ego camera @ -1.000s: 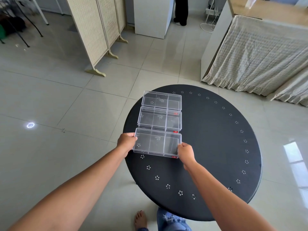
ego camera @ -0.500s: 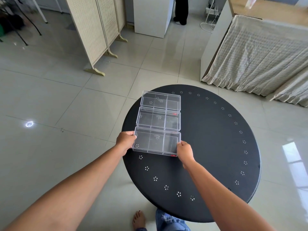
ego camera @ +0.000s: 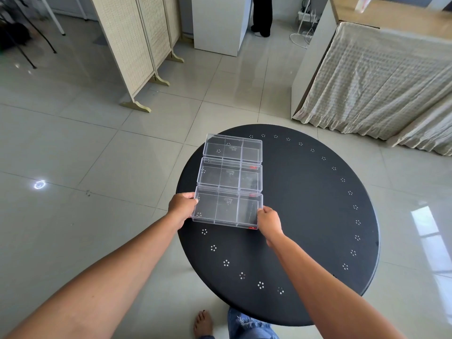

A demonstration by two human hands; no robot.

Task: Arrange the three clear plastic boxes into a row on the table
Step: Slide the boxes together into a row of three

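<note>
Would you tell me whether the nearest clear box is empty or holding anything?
Empty: through the nearest box only its dividers and the black table show.

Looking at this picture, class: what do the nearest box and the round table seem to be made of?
Nearest box: clear hard plastic, glossy; the table shows through its walls and dividers. Round table: matt black, probably painted metal, judging by the punched flower-shaped holes; not certain.

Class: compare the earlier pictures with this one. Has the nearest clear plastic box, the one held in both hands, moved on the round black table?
Yes. The nearest clear plastic box has slid away from the person, closing up against the middle clear box.
</note>
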